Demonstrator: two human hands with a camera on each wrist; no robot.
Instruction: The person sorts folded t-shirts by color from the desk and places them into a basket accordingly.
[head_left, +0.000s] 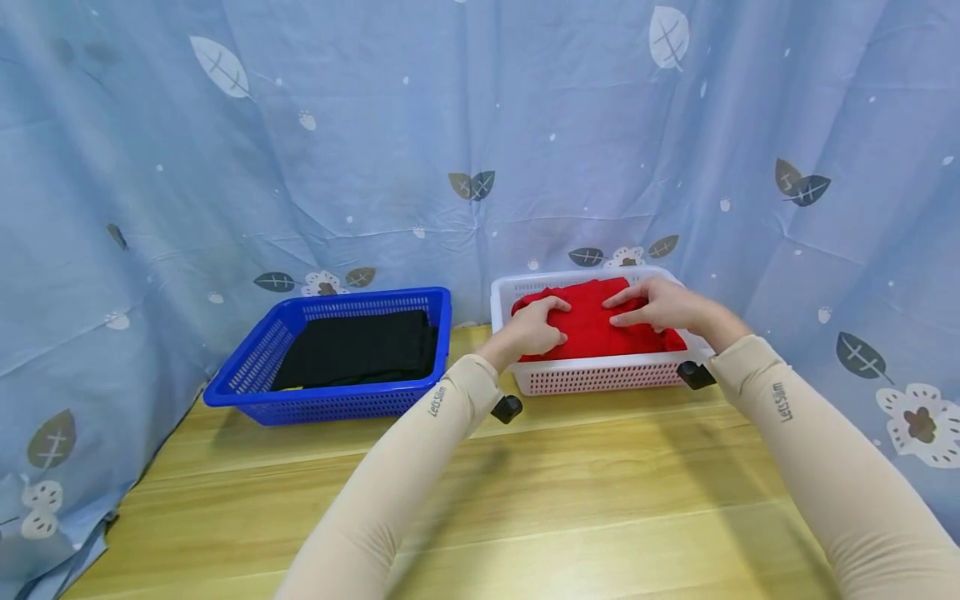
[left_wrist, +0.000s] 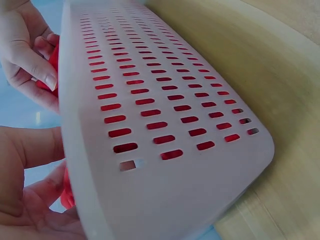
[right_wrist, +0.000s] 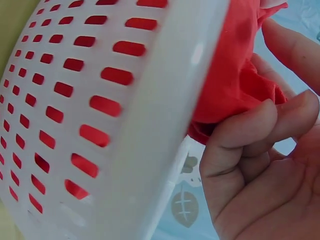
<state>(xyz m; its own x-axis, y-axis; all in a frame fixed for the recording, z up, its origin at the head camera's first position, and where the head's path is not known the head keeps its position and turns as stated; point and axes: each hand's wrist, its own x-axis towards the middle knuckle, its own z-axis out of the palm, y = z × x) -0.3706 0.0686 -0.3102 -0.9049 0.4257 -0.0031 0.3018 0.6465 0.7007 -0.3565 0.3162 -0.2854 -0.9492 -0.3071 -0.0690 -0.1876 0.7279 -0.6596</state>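
Note:
A folded red cloth garment point(head_left: 585, 321) lies inside a white perforated basket point(head_left: 600, 375). My left hand point(head_left: 528, 329) reaches over the basket's left side, its thumb and fingers spread on the cloth. From the right, my right hand point(head_left: 663, 307) comes over the garment, with thumb and index finger extended and apart on its top. In the right wrist view, the other fingers point(right_wrist: 245, 125) bend beside the cloth's bunched edge. The left wrist view has the left thumb and fingers point(left_wrist: 40, 145) parted behind the white rim, with red cloth showing past them.
To the left stands a blue perforated basket point(head_left: 322, 408) holding folded black cloth point(head_left: 356, 350). Both baskets sit on a wooden table point(head_left: 570, 500), close to a blue leaf-patterned curtain point(head_left: 390, 167) hanging behind.

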